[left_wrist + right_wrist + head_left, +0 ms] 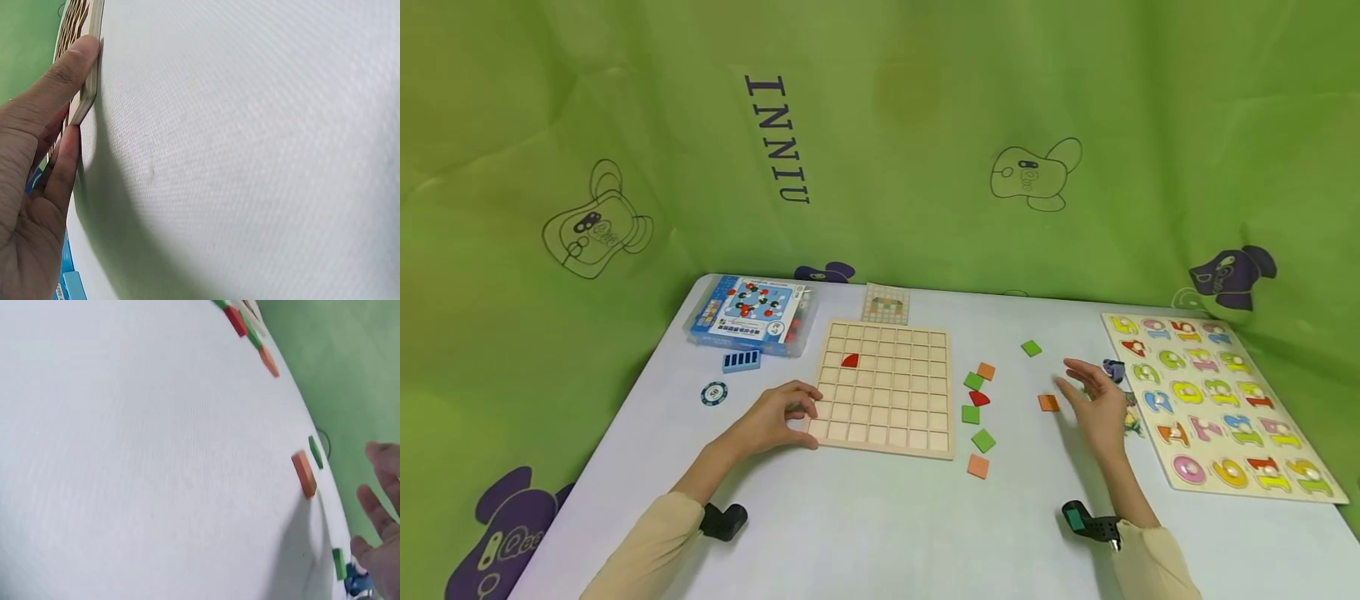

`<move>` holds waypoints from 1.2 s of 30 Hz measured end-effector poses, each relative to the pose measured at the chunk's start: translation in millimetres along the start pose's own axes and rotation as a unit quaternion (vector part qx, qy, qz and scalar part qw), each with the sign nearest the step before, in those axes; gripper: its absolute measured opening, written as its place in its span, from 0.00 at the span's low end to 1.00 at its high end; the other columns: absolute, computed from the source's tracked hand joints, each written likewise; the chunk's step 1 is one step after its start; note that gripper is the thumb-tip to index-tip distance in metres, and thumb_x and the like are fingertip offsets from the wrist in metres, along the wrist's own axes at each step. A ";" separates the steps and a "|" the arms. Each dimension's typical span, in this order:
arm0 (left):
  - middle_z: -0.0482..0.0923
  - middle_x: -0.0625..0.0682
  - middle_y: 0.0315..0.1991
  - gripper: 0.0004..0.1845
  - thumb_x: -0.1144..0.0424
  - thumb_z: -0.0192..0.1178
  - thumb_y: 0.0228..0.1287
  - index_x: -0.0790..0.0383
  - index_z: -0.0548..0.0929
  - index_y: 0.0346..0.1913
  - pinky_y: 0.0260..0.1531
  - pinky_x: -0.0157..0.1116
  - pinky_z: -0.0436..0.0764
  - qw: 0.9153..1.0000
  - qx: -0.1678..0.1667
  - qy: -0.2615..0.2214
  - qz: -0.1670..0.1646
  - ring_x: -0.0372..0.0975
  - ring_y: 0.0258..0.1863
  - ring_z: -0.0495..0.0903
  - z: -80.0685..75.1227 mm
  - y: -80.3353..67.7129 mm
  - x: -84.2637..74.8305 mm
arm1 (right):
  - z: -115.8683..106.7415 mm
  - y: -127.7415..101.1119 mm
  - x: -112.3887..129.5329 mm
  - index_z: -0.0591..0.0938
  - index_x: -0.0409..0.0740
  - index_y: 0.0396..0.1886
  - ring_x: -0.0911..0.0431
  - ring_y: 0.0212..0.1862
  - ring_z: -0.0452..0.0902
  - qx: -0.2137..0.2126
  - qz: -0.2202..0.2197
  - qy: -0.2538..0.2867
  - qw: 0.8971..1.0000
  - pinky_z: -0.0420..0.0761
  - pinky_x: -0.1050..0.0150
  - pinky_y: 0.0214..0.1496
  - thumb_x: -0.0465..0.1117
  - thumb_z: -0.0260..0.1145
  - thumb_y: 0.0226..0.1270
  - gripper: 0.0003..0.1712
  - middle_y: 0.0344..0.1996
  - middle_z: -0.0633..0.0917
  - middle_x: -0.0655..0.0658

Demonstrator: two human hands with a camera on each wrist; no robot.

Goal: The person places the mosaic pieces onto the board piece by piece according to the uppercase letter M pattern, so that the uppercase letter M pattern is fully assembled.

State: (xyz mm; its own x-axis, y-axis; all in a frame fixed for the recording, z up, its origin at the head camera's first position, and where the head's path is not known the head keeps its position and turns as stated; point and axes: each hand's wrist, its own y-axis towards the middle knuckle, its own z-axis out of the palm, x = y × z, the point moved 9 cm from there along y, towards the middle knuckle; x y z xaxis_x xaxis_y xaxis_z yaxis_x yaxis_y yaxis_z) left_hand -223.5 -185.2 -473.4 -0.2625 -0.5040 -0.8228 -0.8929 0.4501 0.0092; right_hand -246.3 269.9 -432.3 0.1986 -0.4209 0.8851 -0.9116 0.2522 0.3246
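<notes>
A wooden grid board point(883, 387) lies on the table with one red quarter-round tile point(850, 360) in a cell on its left side. My left hand point(781, 417) holds the board's near left corner; the left wrist view shows the thumb point(84, 49) against one edge and fingers round the side. Above the table at the right, my right hand point(1099, 408) is raised with fingers apart and nothing between them. An orange square tile point(1048, 403) lies left of it, also visible in the right wrist view. A green square tile point(1032, 348) lies farther back.
Several loose tiles, including a red one point(979, 398) and a salmon one point(977, 466), lie right of the board. A pattern card point(885, 305) sits behind it. A boxed set point(748, 315), blue slotted block point(741, 361) and round chip point(714, 393) are left; a number puzzle point(1221, 408) is right.
</notes>
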 end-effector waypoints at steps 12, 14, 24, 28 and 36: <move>0.73 0.57 0.56 0.18 0.65 0.78 0.41 0.62 0.79 0.33 0.52 0.33 0.78 1.000 0.002 -0.012 -0.001 0.51 0.58 0.72 0.3 -0.1 -1.3 | -6.1 2.6 -30.0 0.81 0.29 0.49 0.74 0.40 0.78 -0.024 0.004 -0.040 0.999 0.75 0.81 0.45 0.25 0.69 0.56 0.18 0.46 0.83 0.32; 0.73 0.57 0.56 0.18 0.65 0.78 0.41 0.62 0.80 0.34 0.52 0.33 0.78 1.000 0.003 -0.014 -0.001 0.51 0.58 0.72 0.4 0.1 -1.5 | -3.5 2.9 -33.9 0.81 0.30 0.49 0.73 0.37 0.78 -0.014 0.016 -0.030 0.999 0.75 0.81 0.43 0.25 0.69 0.56 0.18 0.46 0.83 0.35; 0.73 0.57 0.56 0.17 0.64 0.78 0.41 0.61 0.79 0.33 0.52 0.33 0.78 1.000 0.002 0.000 -0.002 0.51 0.58 0.72 0.0 -1.2 -1.6 | 5.3 7.1 -28.4 0.73 0.19 0.52 0.63 0.41 0.81 0.035 0.070 0.135 0.988 0.78 0.80 0.40 0.20 0.63 0.59 0.21 0.41 0.83 0.54; 0.73 0.56 0.56 0.18 0.63 0.78 0.41 0.60 0.79 0.34 0.51 0.32 0.78 1.000 0.001 0.000 -0.001 0.50 0.58 0.72 0.0 -1.2 -0.7 | 9.3 7.5 -33.9 0.70 0.19 0.55 0.64 0.44 0.81 0.078 0.057 0.143 0.985 0.78 0.79 0.43 0.20 0.62 0.60 0.23 0.42 0.84 0.58; 0.73 0.56 0.56 0.18 0.64 0.78 0.41 0.60 0.79 0.34 0.52 0.33 0.78 1.000 0.000 -0.007 -0.004 0.51 0.58 0.72 0.2 -1.1 0.2 | 13.9 6.4 -42.4 0.72 0.25 0.58 0.70 0.47 0.76 0.165 0.042 0.004 0.985 0.76 0.82 0.44 0.25 0.63 0.62 0.23 0.52 0.80 0.36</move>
State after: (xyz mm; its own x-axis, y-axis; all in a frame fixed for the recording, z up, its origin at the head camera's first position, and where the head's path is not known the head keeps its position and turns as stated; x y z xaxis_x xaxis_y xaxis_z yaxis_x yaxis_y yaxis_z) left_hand -222.6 -185.6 -473.7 -0.2499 -0.4983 -0.8302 -0.8950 0.4461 0.0016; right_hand -265.6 277.3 -472.3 0.1196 -0.4036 0.9071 -0.9920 -0.0114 0.1258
